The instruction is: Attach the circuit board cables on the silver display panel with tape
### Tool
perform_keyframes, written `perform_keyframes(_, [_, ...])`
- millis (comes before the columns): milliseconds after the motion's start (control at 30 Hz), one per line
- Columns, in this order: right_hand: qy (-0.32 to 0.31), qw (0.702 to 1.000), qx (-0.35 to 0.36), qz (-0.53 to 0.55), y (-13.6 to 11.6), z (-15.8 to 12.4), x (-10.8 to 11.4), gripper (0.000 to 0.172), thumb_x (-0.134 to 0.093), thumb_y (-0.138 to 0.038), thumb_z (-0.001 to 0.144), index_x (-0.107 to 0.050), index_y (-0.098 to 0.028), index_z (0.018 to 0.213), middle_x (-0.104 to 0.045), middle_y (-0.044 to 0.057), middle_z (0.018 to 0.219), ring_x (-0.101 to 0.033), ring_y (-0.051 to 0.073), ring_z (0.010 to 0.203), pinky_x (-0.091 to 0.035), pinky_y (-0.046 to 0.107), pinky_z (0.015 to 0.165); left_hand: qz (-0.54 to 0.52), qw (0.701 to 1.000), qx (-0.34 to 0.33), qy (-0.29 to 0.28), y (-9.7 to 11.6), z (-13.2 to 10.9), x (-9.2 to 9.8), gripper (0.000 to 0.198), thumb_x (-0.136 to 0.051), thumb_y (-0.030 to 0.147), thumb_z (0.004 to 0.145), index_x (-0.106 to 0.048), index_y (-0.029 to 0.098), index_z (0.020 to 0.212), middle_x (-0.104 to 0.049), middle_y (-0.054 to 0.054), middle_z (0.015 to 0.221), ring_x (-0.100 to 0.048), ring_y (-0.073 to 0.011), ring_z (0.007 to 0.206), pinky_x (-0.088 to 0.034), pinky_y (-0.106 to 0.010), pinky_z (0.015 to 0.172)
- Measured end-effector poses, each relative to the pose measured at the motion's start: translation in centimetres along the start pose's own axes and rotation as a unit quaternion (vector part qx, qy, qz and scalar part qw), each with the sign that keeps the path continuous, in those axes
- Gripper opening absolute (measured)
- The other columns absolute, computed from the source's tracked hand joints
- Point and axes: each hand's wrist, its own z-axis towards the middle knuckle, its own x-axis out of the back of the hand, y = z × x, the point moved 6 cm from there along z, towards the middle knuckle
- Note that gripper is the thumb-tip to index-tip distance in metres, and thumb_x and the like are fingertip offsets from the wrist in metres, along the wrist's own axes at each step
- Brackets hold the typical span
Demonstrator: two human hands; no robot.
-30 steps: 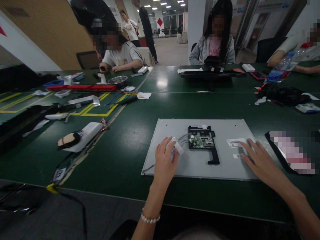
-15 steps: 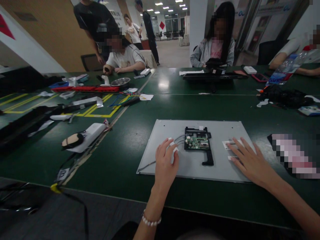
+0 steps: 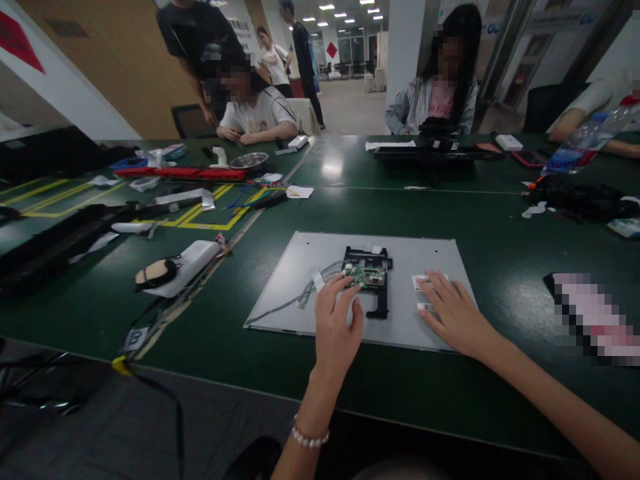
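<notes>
Grey panel [image 3: 403,263] lies flat on our green surface [image 3: 510,267]; our right hand [image 3: 447,310] spreads open over its white labels [image 3: 419,285], while our left hand [image 3: 339,319] curls loosely at the circuit board [image 3: 370,275], and we cannot tell whether it grips anything

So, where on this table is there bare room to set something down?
Bare tabletop runs between the grey panel and the black screen-like object; another patch separates panel and white block. Crowded: the far left, around the red strip, and mid-panel, around the circuit board.
</notes>
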Motion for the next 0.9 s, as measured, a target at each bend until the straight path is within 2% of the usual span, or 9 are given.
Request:
perform_keyframes(133, [0.008,1.0,0.016,0.022,-1.6,1.9,-0.3,0.062,-0.036,-0.049,0.096,-0.031,-0.019,0.15,-0.028,0.014,0.158,-0.023,0.032,0.145,-0.024,0.055,0.114,-0.002,1.0,-0.006,-0.003,0.2,0.0,0.1,0.022,-0.049,0.009,0.09,-0.06,0.02,0.106,-0.06,-0.009,0.122,-0.049,-0.0242,0.128,-0.043,-0.049,0.106])
perform_keyframes(400, [0.001,0.999,-0.001,0.051,-5.3,5.1,-0.3,0.058,-0.034,-0.043,0.098,-0.036,-0.013,0.147,-0.03,0.019,0.156,-0.024,0.033,0.145,-0.024,0.058,0.111,-0.007,0.999,-0.017,-0.031,0.4,0.0,-0.3,0.021,-0.05,0.009,0.09,-0.06,0.019,0.104,-0.06,-0.01,0.122,-0.049,-0.0243,0.127,-0.042,-0.049,0.107])
perform_keyframes(767, [0.024,0.996,-0.002,0.084,-9.2,7.9,-0.5,0.056,-0.039,-0.038,0.097,-0.038,-0.009,0.145,-0.029,0.025,0.155,-0.025,0.036,0.144,-0.023,0.061,0.11,-0.007,0.998,-0.023,-0.052,0.2,-0.1,-0.8,0.02,-0.05,0.009,0.09,-0.062,0.019,0.101,-0.06,-0.009,0.121,-0.049,-0.0249,0.126,-0.043,-0.05,0.105])
perform_keyframes(900, [0.009,0.997,-0.01,0.078,-10.0,8.4,-0.5,0.057,-0.04,-0.039,0.097,-0.037,-0.01,0.147,-0.027,0.024,0.156,-0.022,0.035,0.145,-0.02,0.059,0.112,-0.01,0.999,-0.024,-0.048,0.2,-0.2,-0.8,0.02,-0.05,0.008,0.09,-0.062,0.019,0.102,-0.061,-0.009,0.12,-0.05,-0.0242,0.125,-0.043,-0.049,0.105])
